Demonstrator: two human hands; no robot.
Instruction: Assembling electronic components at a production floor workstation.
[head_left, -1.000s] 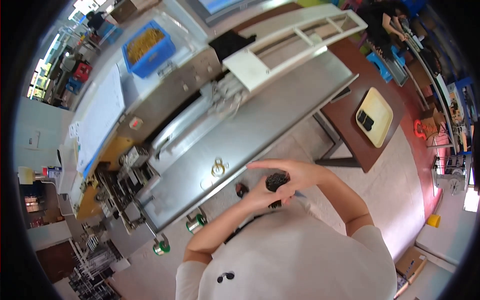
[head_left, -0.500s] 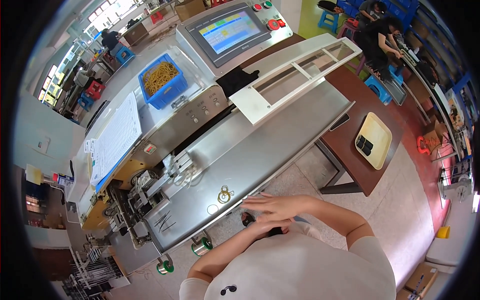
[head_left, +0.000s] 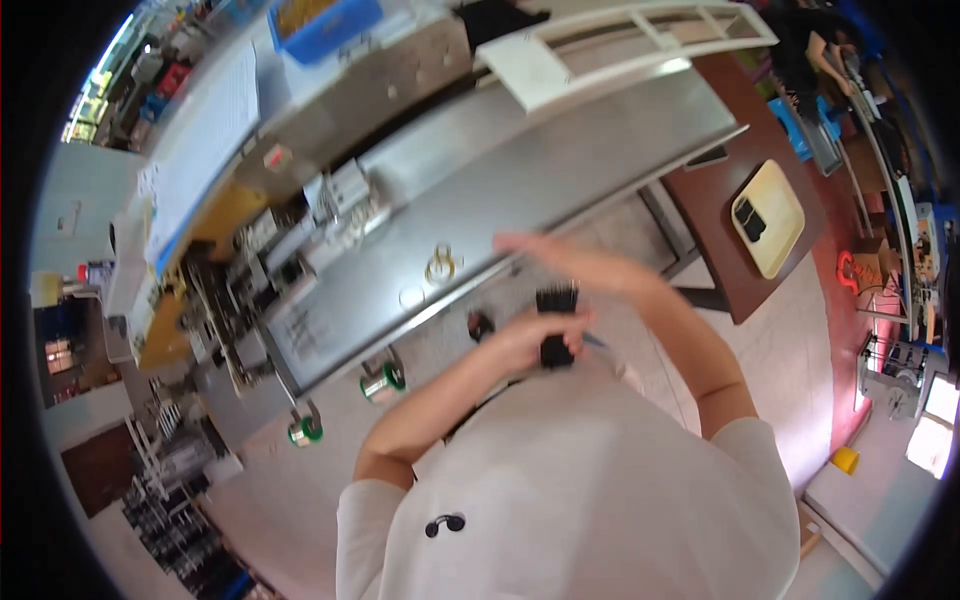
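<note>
My left hand [head_left: 537,338] is closed around a bundle of thin black strands [head_left: 557,297] in front of my shirt. The bristly end stands above the fist and the dark lower part shows below it. My right hand [head_left: 560,262], smeared by motion, reaches over the front edge of the metal work tray [head_left: 540,170]. Its fingers point left, but whether they pinch anything is unclear. Left of that hand, a few tan rubber bands [head_left: 438,265] lie on the tray. Thin dark pieces [head_left: 298,332] rest blurred at the tray's left end.
A machine mechanism [head_left: 335,205] stands along the tray's far left side. Green-rimmed wire spools [head_left: 382,382] hang below the front edge. On the brown table [head_left: 715,190] at the right sits a cream tray [head_left: 785,220] with black pieces [head_left: 749,218]. A blue bin [head_left: 325,35] stands at the back.
My hands have come apart. My right hand has lifted up and away toward the tray edge, and the black bundle in my left hand now shows. The view has tilted downward.
</note>
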